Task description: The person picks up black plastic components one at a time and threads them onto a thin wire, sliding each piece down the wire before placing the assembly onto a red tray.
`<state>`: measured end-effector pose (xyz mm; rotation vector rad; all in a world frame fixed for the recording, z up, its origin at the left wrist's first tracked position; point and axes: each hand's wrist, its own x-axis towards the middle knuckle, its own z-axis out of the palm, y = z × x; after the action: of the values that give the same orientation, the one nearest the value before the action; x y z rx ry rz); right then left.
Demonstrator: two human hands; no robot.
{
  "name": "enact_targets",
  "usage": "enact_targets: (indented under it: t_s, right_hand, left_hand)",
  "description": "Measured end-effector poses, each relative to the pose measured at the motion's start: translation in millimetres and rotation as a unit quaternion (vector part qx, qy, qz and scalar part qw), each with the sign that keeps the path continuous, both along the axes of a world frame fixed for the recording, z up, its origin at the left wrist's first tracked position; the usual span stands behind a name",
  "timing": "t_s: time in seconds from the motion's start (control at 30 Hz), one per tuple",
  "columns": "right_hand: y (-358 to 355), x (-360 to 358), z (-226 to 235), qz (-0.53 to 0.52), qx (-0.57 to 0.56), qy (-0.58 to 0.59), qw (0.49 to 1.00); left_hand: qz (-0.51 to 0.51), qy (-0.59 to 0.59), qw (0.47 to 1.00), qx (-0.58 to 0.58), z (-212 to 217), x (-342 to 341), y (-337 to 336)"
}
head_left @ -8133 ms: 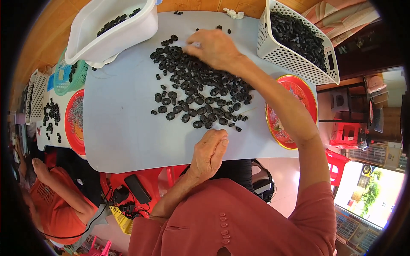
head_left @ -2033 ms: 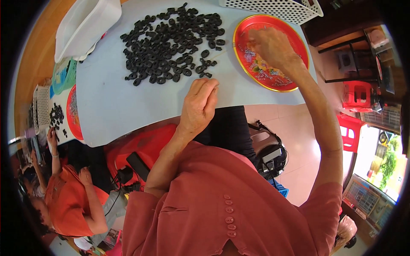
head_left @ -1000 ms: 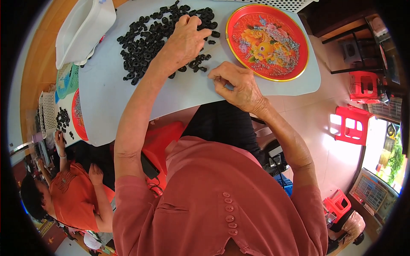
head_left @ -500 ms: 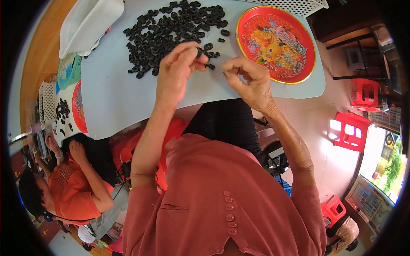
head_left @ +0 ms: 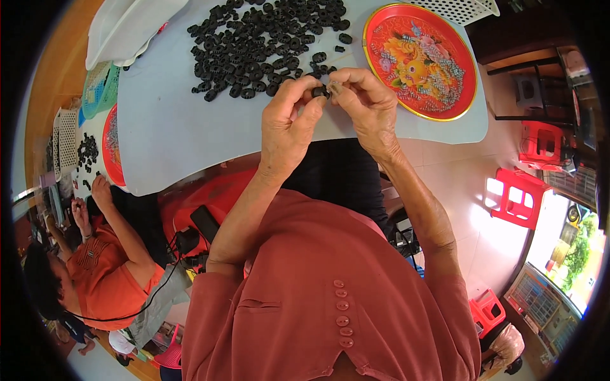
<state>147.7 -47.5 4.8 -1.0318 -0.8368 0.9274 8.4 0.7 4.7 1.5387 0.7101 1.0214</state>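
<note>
Since the view half a second ago, both hands have drawn closer together above the near edge of the bench (head_left: 190,146), and the small black ring (head_left: 319,91) now sits between the fingertips of both. A second before that, the left hand lay on the pile and the right hand rested at the bench edge.

The small black ring is held above the bench, just in front of the pile of black rings (head_left: 260,44). It is too small to tell which way its opening faces or how its long axis runs. The left hand (head_left: 289,124) pinches it from the left with thumb and forefinger closed narrow on it. The right hand (head_left: 368,105) meets it from the right, fingers curled and closed narrow; a small pale part shows at their tips, touching the ring.

The pile of black rings spreads across the far middle of the pale bench, loose pieces trailing toward the hands. A round red tray (head_left: 419,60) with a flowered pattern lies just right of the hands, on the bench. A white basket (head_left: 460,7) stands beyond the tray at the far edge. A white tub (head_left: 127,28) stands at the far left corner.

At the left, another person (head_left: 95,267) in an orange shirt works at a separate surface with more black pieces. Red stools (head_left: 518,197) stand on the floor at the right.
</note>
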Motion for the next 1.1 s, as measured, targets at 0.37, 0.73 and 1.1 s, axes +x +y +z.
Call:
enact_targets:
  t_s: [0.37, 0.73, 1.1]
  right_hand:
    - [-0.5, 2.6, -4.2, -0.005, 0.016, 0.049, 0.999]
    - [-1.1, -3.5, -1.4, 0.013, 0.058, -0.026, 0.998]
    - [-1.5, -1.0, -5.0, 0.025, 0.049, -0.046, 0.997]
  left_hand:
    - [-0.050, -0.171, 0.957, -0.229, -4.5, -1.9, 1.0]
    - [-0.068, -0.121, 0.968, -0.208, -5.1, -6.3, -2.1]
    - [-0.042, 0.001, 0.997, -0.063, -1.3, -8.4, -4.2]
